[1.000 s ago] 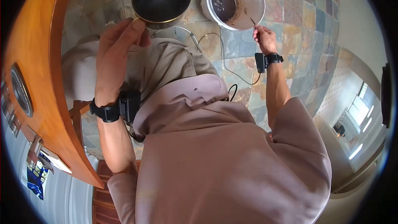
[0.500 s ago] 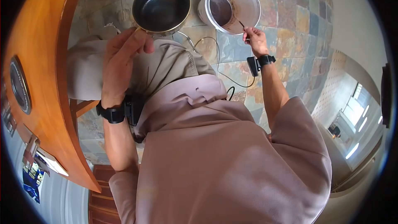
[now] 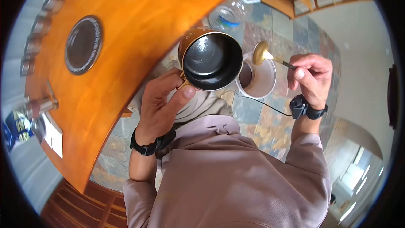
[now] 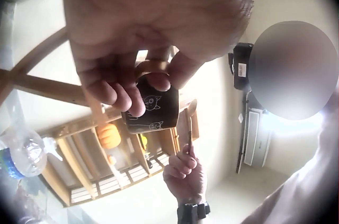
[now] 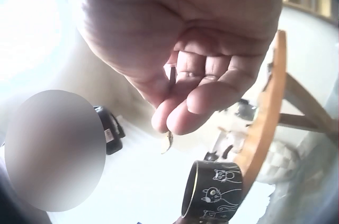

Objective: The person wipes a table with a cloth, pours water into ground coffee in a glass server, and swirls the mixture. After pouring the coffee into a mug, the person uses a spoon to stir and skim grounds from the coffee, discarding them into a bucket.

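My left hand grips the gold handle of a black mug with a glossy dark inside. White line-drawn cats cover its outer wall, clearest on the mug in the right wrist view. The mug is tipped so its mouth faces the head camera, beside the table edge. My right hand pinches the dark handle of a gold spoon between thumb and fingers. The spoon's bowl is raised to the right of the mug. It overlaps the white bucket on the floor, whose bottom is dark.
An orange wooden table curves along the left, with a round dark mat and several glass jars at its far edge. A large clear plastic bottle stands on the tiled floor beyond the mug. A thin black cable crosses near the bucket.
The spoon has come up out of the bucket in my right hand, its gold bowl now visible. The mug has moved right in view and tilted. The head view has swung toward the table.
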Motion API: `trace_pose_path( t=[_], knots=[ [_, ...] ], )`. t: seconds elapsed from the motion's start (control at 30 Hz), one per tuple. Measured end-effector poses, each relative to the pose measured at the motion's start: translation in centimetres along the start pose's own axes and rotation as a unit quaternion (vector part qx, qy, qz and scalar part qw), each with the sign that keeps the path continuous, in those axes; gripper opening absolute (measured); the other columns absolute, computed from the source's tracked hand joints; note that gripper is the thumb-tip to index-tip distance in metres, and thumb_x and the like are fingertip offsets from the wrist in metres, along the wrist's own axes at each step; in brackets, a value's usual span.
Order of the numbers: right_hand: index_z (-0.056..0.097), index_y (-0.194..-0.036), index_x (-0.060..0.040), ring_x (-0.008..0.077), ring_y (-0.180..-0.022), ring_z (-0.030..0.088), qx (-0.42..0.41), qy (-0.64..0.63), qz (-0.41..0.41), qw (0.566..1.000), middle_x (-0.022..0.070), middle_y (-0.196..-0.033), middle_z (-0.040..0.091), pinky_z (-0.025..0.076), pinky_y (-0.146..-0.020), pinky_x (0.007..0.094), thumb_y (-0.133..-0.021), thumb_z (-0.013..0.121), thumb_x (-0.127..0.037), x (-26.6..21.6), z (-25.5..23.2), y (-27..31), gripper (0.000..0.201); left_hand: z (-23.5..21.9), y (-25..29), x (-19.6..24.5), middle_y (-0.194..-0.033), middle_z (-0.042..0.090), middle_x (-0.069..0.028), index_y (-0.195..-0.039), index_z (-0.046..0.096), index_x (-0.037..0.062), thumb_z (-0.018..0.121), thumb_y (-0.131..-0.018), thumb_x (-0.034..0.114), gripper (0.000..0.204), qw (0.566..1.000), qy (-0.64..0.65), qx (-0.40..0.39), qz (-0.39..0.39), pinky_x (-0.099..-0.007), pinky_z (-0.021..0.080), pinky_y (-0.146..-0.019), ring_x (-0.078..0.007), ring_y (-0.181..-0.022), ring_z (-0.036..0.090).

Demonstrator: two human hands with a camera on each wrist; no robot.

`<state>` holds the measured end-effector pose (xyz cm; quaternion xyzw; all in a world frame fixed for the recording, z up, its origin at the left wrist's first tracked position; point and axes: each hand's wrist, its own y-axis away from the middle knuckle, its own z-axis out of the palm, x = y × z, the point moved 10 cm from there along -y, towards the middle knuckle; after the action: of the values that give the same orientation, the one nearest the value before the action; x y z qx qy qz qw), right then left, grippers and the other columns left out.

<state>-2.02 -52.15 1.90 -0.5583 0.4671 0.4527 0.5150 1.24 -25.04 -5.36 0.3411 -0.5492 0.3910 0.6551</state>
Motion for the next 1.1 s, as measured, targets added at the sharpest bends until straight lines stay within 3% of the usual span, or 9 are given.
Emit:
trace_pose_path(
  t=[0.07,0.23,0.33,0.47,0.53,0.9,0.93,1.0,1.1],
  knots=[
    [0.07,-0.089,0.0085,0.0146,-0.055,0.064,-0.029,0.045,-0.021,0.998,0.0152,-0.079,0.071,0.049,-0.047,0.0237,-0.083,0.069,0.007,-2.5,2.1,-2.1,0.006,-1.4,0.6,1.8,-0.086,0.063,-0.0056,-0.091,0.068,-0.0047,0.064,-0.095,0.015,0.021,1.0,-0.011,0.015,0.016,-0.025,0.04,-0.077,-0.0109,-0.081,0.053],
    [0.071,-0.084,0.0054,0.0089,-0.048,0.062,-0.078,0.16,-0.054,0.982,0.0063,-0.059,0.067,0.044,-0.045,0.0204,-0.082,0.071,0.005,-6.5,9.8,-6.2,0.002,-4.6,2.0,3.4,-0.084,0.066,-0.0041,-0.087,0.067,-0.0026,0.06,-0.099,0.019,0.026,0.996,0.051,0.071,-0.006,-0.0229,0.044,-0.076,-0.0078,-0.081,0.056],
    [0.071,-0.08,0.0028,0.0057,-0.045,0.058,-0.129,0.219,-0.049,0.966,0.0012,-0.052,0.062,0.041,-0.043,0.0216,-0.085,0.071,-0.002,-6.3,14.3,-8.1,0.007,-6.7,2.9,3.8,-0.083,0.067,-0.0048,-0.086,0.066,-0.0014,0.059,-0.1,0.022,0.028,0.992,0.061,0.111,-0.015,-0.0237,0.046,-0.075,-0.0076,-0.079,0.057],
    [0.071,-0.079,0.002,0.0075,-0.044,0.057,-0.177,0.251,-0.059,0.95,0.0021,-0.052,0.06,0.04,-0.043,0.0235,-0.085,0.072,-0.006,-5.9,18.7,-10.5,0.01,-10.0,4.2,4.2,-0.082,0.066,-0.0045,-0.086,0.066,-0.0004,0.058,-0.101,0.023,0.029,0.983,0.079,0.163,-0.025,-0.0249,0.047,-0.075,-0.0085,-0.077,0.057],
    [0.071,-0.08,0.0016,0.0107,-0.044,0.055,-0.196,0.327,-0.093,0.92,0.0055,-0.052,0.058,0.04,-0.043,0.0251,-0.084,0.072,-0.008,-6.1,20.9,-11.5,0.011,-11.3,4.8,4.2,-0.081,0.066,-0.0045,-0.085,0.066,-0.0003,0.058,-0.101,0.024,0.03,0.979,0.085,0.182,-0.021,-0.0253,0.047,-0.075,-0.0087,-0.077,0.057],
    [0.069,-0.078,0.0027,0.0213,-0.042,0.054,-0.271,0.298,-0.082,0.912,0.0138,-0.054,0.057,0.041,-0.044,0.0306,-0.084,0.069,-0.009,-3.7,27.9,-16.8,0.013,-16.3,5.9,4.8,-0.079,0.065,-0.0049,-0.085,0.066,-0.0011,0.06,-0.1,0.024,0.03,0.962,0.04,0.266,-0.045,-0.0264,0.047,-0.074,-0.0092,-0.076,0.057],
    [0.069,-0.078,0.0027,0.0213,-0.042,0.054,-0.272,0.294,-0.079,0.913,0.0138,-0.054,0.057,0.041,-0.044,0.0306,-0.084,0.069,-0.009,-3.3,28.2,-17.3,0.013,-16.7,5.8,4.9,-0.079,0.065,-0.0049,-0.085,0.066,-0.0011,0.06,-0.101,0.024,0.03,0.961,0.047,0.269,-0.043,-0.0262,0.047,-0.074,-0.0092,-0.076,0.057],
    [0.067,-0.075,0.0036,0.0121,-0.044,0.049,-0.284,0.287,-0.122,0.906,0.0091,-0.052,0.055,0.038,-0.044,0.0272,-0.084,0.071,-0.006,-3.4,29.2,-17.8,0.014,-17.1,5.6,5.0,-0.079,0.065,-0.0049,-0.086,0.067,-0.0011,0.06,-0.101,0.024,0.03,0.96,0.054,0.272,-0.049,-0.0261,0.047,-0.074,-0.0093,-0.076,0.057],
    [0.067,-0.076,0.0035,0.0149,-0.043,0.049,-0.282,0.283,-0.156,0.903,0.0096,-0.052,0.054,0.038,-0.043,0.0283,-0.085,0.072,-0.007,-3.0,29.8,-18.7,0.015,-17.7,5.1,5.2,-0.082,0.067,-0.0082,-0.09,0.066,-0.003,0.054,-0.101,0.018,0.027,0.961,0.035,0.266,-0.063,-0.0269,0.044,-0.076,-0.0119,-0.078,0.058]
  ],
)
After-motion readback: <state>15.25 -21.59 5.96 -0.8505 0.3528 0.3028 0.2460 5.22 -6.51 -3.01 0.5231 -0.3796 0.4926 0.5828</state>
